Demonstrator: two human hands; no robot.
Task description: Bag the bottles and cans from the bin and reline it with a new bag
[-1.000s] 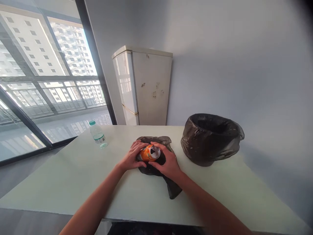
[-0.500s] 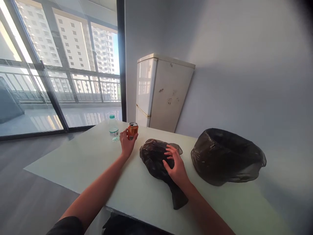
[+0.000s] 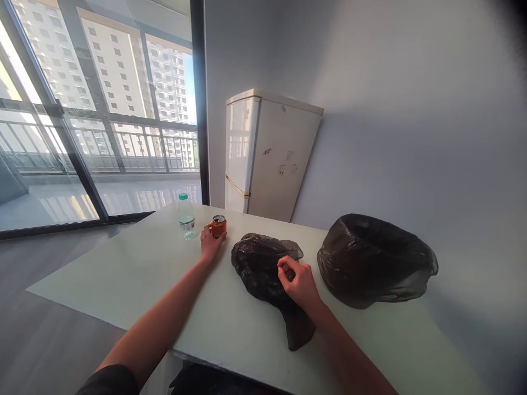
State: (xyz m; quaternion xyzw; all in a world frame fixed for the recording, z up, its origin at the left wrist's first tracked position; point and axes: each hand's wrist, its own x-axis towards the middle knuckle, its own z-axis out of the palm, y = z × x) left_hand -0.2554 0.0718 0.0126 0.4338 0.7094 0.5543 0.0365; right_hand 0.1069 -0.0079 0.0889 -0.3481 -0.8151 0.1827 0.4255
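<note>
My left hand [image 3: 211, 244] is wrapped round the lower part of an orange drink can [image 3: 218, 226], which stands upright on the white table [image 3: 135, 269]. Just left of it is a clear plastic bottle [image 3: 186, 218] with a green cap. A crumpled black plastic bag [image 3: 259, 269] lies between my hands. Over its right side, my right hand [image 3: 297, 278] is closed in a pinch, thumb and fingertips together. Whether anything is between those fingertips, I cannot make out.
To the right stands a round container lined with a black bag [image 3: 370, 274], its mouth facing up. A white fridge [image 3: 280, 159] is behind the table, beside the wall. Sliding glass doors [image 3: 102, 131] are at the left.
The can has come down lower in my left hand's hold. My right hand's spread fingers have curled into a pinch above the bag. The view has shifted slightly.
</note>
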